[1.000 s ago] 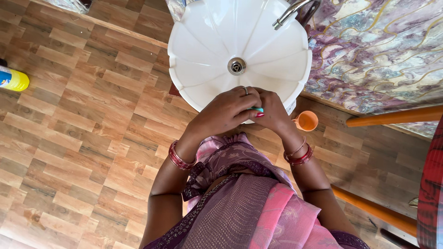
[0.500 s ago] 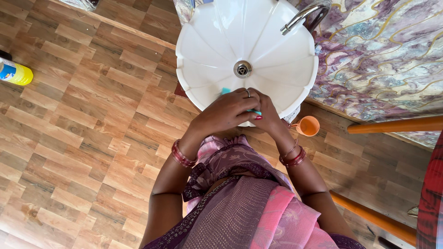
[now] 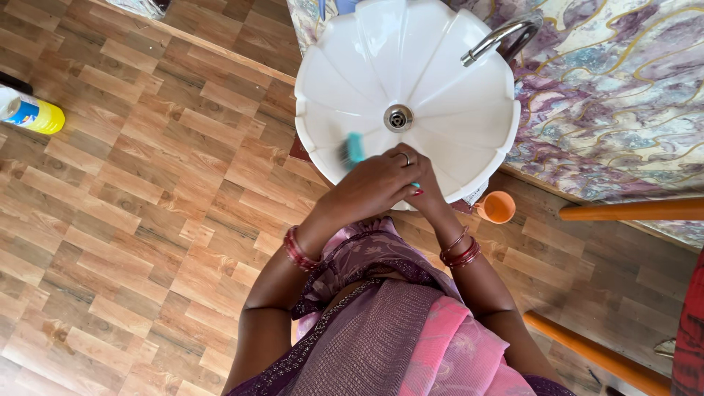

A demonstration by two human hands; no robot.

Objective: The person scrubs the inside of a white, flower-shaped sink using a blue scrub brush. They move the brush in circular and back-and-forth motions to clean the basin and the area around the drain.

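Observation:
A white scalloped sink basin (image 3: 440, 95) with a metal drain (image 3: 398, 117) lies below me. My left hand (image 3: 370, 189) reaches over the basin's near rim and is closed on a teal scrub brush (image 3: 355, 149). The brush head sticks out to the left and rests against the inner wall of the bowl. My right hand (image 3: 427, 192) is tucked under and beside the left, fingers curled where the teal handle end shows. Both wrists wear red bangles, and the left hand has a ring.
A chrome tap (image 3: 500, 37) arches over the basin from the marbled purple countertop (image 3: 616, 103). An orange cup (image 3: 497, 207) sits on the floor right of the sink. A yellow bottle (image 3: 31, 114) lies far left on the wood-pattern floor. Orange poles (image 3: 631, 211) cross at right.
The clasped hands have moved up over the basin rim. The teal brush head, hidden before, now pokes out to the left onto the bowl's inner wall.

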